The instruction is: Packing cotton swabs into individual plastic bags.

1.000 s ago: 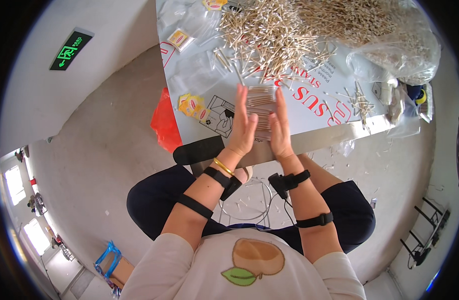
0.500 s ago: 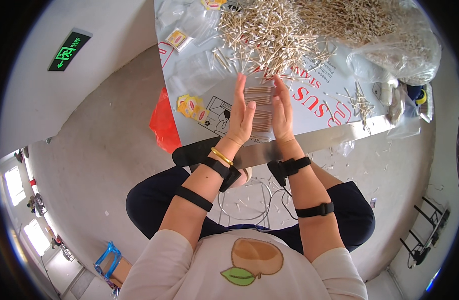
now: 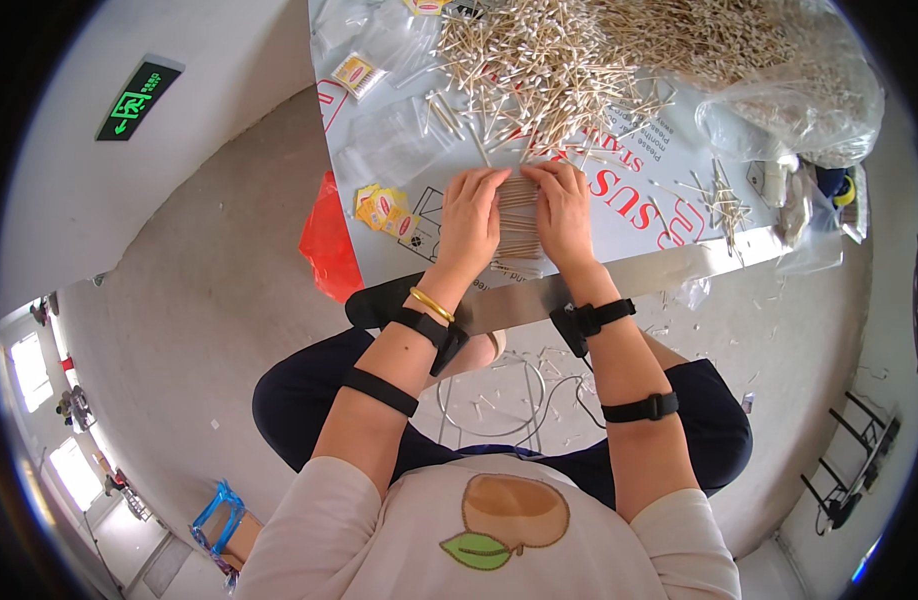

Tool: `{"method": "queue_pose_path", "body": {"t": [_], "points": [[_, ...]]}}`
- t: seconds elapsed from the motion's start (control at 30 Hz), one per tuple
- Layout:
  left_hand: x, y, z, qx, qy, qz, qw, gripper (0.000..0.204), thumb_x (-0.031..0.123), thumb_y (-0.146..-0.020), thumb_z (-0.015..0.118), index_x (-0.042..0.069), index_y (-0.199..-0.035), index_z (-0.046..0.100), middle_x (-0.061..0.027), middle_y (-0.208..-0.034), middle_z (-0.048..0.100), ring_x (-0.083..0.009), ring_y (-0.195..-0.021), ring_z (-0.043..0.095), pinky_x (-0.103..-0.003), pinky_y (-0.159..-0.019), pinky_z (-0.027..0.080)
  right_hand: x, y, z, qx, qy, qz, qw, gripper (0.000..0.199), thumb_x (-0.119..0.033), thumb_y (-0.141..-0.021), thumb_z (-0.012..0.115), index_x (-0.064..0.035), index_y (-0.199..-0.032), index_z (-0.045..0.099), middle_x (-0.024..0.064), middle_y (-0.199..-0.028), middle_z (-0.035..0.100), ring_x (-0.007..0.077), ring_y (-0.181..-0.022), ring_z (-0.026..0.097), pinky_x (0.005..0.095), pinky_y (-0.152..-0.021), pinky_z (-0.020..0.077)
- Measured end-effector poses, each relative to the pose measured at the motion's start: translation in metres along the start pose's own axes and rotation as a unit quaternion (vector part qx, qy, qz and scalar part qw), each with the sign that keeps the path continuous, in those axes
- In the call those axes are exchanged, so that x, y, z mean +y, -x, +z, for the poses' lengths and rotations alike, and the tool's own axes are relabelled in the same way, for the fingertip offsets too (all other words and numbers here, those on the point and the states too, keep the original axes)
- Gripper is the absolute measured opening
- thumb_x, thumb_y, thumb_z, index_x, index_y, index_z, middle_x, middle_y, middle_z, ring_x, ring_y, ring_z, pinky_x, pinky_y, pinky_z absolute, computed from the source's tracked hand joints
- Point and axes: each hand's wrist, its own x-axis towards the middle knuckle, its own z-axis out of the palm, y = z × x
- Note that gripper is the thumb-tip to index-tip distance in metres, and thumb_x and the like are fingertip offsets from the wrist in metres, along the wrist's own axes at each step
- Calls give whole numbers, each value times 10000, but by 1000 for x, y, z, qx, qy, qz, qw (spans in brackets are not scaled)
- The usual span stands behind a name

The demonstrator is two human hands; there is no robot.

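Note:
A flat row of cotton swabs [image 3: 519, 222] lies crosswise on the table near its front edge. My left hand [image 3: 467, 222] is at the row's left ends and my right hand [image 3: 566, 218] at its right ends. Both hands have their fingers curled inward over the far side of the row, pressing it between them. Some fingertips are hidden behind the knuckles. Just beyond the hands rises a large loose heap of cotton swabs [image 3: 549, 75], a few of them straying close to my fingers.
Yellow printed cards [image 3: 384, 212] lie left of my hands, with clear plastic bags [image 3: 394, 140] and a filled swab packet [image 3: 357, 75] beyond. A big clear bag [image 3: 824, 115] bulges at the far right. Scattered swabs [image 3: 724, 208] sit nearer. A red bag [image 3: 329, 240] hangs off the left edge.
My hands were upright with straight fingers on either side of the swabs. Now their fingers have bent inward around the far side, and the swabs look packed closer together.

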Motion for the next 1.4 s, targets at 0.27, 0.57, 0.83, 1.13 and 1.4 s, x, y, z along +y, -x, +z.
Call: {"method": "queue_pose_path", "body": {"t": [0.27, 0.57, 0.83, 1.13, 1.4], "points": [[5, 17, -12, 30, 55, -23, 998, 477, -106, -863, 555, 62, -1302, 634, -121, -1286, 624, -364, -1180, 566, -454, -1029, 457, -5, 17, -13, -31, -51, 20, 998, 387, 47, -872, 562, -64, -1212, 710, 104, -1198, 631, 336, -1145, 545, 434, -1020, 440], [22, 77, -6, -22, -50, -46, 997, 635, 281, -1069, 488, -3, -1598, 280, -253, -1662, 284, -447, -1533, 290, -572, -1255, 199, -24, 54, -34, 40, -153, 117, 980, 403, 76, -930, 482, -32, -1262, 683, 150, -1250, 616, 336, -1177, 563, 396, -1022, 467], [23, 70, -19, -4, -28, -45, 999, 416, 68, -951, 634, 54, -1358, 549, -183, -1492, 476, -430, -1391, 452, -548, -1154, 366, -38, 72, -26, -1, -62, 97, 993, 229, 15, -903, 635, -63, -1107, 702, 120, -1127, 586, 329, -1043, 554, 420, -925, 486], [11, 51, -15, 21, -78, -62, 995, 273, -53, -816, 631, 120, -1022, 681, -86, -1244, 555, -364, -1206, 515, -497, -1035, 396, -33, 36, -19, -85, -29, 40, 995, 152, -85, -821, 774, -95, -947, 689, 98, -1039, 548, 313, -993, 535, 431, -898, 475], [5, 56, -12, 22, -77, -65, 995, 261, -34, -806, 632, 136, -996, 687, -56, -1227, 558, -349, -1207, 513, -484, -1022, 383, -24, 34, -14, -112, -35, 17, 993, 152, -71, -812, 783, -94, -944, 712, 96, -1032, 564, 320, -1016, 536, 414, -904, 472]]}}
